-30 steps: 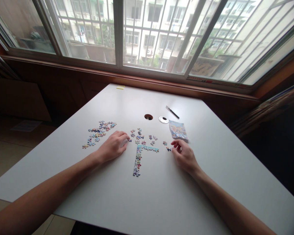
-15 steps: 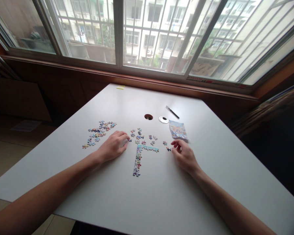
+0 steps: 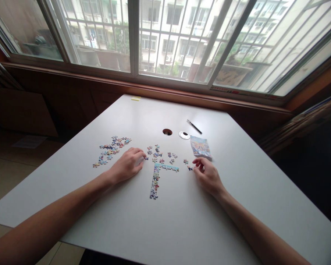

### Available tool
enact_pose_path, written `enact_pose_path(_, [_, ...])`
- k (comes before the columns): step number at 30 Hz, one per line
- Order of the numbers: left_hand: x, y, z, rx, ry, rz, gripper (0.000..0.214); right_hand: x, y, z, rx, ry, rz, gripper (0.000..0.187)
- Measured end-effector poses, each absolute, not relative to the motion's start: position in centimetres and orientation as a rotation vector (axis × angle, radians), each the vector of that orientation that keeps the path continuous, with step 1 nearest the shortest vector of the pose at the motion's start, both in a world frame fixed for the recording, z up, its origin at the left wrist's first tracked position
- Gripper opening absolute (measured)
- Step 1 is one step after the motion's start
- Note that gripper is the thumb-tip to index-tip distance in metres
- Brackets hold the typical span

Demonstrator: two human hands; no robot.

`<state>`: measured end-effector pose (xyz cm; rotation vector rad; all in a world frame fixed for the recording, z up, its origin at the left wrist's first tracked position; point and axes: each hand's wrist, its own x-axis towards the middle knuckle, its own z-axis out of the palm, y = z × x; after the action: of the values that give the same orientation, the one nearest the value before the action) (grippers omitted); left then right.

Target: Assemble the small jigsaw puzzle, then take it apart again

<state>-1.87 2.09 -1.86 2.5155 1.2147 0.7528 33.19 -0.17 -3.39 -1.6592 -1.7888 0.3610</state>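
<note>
Only one L-shaped jigsaw strip (image 3: 156, 178) is joined on the counter (image 3: 182, 224), many loose pieces (image 3: 111, 149) unplaced; left hand (image 3: 127, 166) rests released, right hand (image 3: 208, 176) curls beside a stray piece (image 3: 189, 168), grip unclear.

Puzzle pieces (image 3: 156, 155) too small to read; booklet (image 3: 200, 146) print blurred.

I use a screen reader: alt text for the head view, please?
A person's left hand and right hand rest on a white table either side of an L-shaped strip of joined jigsaw pieces. Loose pieces lie scattered beyond it, with a picture card, a pen and a barred window farther back.
</note>
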Motion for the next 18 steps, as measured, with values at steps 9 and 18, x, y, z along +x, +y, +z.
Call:
enact_pose_path(9, [-1.87,2.08,-1.85,2.523,1.218,0.746,0.022,33.49,-0.06,-3.83,-1.660,-1.796,0.354,0.019])
enact_pose_path(18, [-1.85,2.05,-1.83,2.522,1.219,0.743,0.022,33.42,0.00,-3.74,-1.650,-1.800,0.344,0.020])
